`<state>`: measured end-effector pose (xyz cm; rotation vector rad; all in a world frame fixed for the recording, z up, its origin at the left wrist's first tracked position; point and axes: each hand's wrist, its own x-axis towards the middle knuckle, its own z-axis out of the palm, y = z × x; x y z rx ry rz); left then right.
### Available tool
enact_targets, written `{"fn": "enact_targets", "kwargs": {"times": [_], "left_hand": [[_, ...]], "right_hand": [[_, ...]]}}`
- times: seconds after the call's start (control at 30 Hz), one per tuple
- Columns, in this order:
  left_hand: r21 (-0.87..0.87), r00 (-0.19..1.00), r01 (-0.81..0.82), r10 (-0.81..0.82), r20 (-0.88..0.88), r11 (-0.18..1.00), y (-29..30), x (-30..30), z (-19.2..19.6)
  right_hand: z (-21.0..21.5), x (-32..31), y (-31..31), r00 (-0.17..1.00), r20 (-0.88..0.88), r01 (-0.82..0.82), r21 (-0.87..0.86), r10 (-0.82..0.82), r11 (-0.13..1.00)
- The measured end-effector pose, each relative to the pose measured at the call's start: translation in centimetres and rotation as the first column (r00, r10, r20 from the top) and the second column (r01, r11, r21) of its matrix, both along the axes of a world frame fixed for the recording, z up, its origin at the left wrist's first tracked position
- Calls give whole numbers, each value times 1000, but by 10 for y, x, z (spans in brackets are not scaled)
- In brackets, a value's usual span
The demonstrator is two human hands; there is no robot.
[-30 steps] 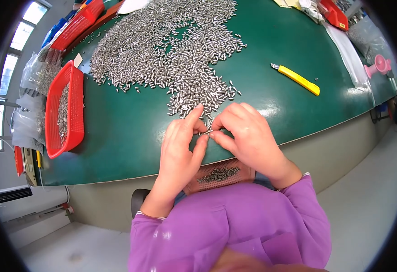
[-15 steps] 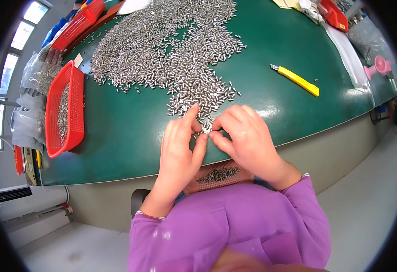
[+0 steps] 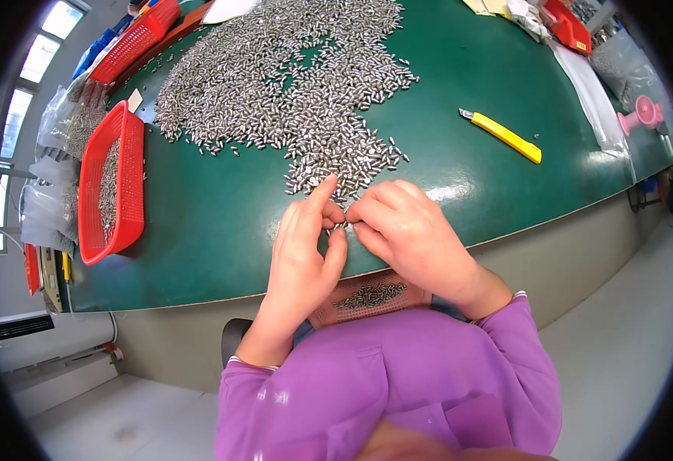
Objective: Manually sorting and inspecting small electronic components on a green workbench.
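A wide heap of small silvery metal pins with tapered ends covers the middle of the green table, its tip reaching toward my hands. My left hand is at the near edge, index finger raised, thumb and curled fingers closed around a few pins. Facing it, my right hand has thumb and fingertips pinched together beside the left fingertips; whatever it pinches is too small to make out. Below the table edge, by my lap, a pink mesh basket holds more of these pins.
A red plastic basket with pins in it stands at the left. To the right lies a yellow utility knife, blade tip showing. Clear bags of parts line the left edge. A pink spool-like thing and a red bin are far right.
My right fingertips have shifted slightly left and up, closer to the left fingers. The pins lying between my hands are now more covered. My left hand has barely moved.
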<state>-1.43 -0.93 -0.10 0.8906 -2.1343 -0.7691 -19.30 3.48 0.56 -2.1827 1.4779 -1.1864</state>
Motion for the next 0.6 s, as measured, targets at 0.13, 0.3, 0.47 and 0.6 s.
{"fn": "enact_targets", "kwargs": {"times": [0.13, 0.3, 0.47, 0.6], "left_hand": [[14, 1000, 9, -9, -1, 1000, 0, -2, 2], [50, 999, 34, -33, -10, 998, -2, 3, -1], [110, 999, 35, -33, -18, 993, 0, 4, 1], [41, 1000, -16, 17, -26, 999, 3, 2, 0]], "right_hand": [[1, -1, 3, 1000, -5, -6, 21, 6, 1000], [4, -3, 5, 1000, -1, 8, 89, -8, 996], [2, -4, 5, 999, 35, -22, 77, 19, 997], [4, -3, 4, 999, 32, -37, 77, 35, 996]]}}
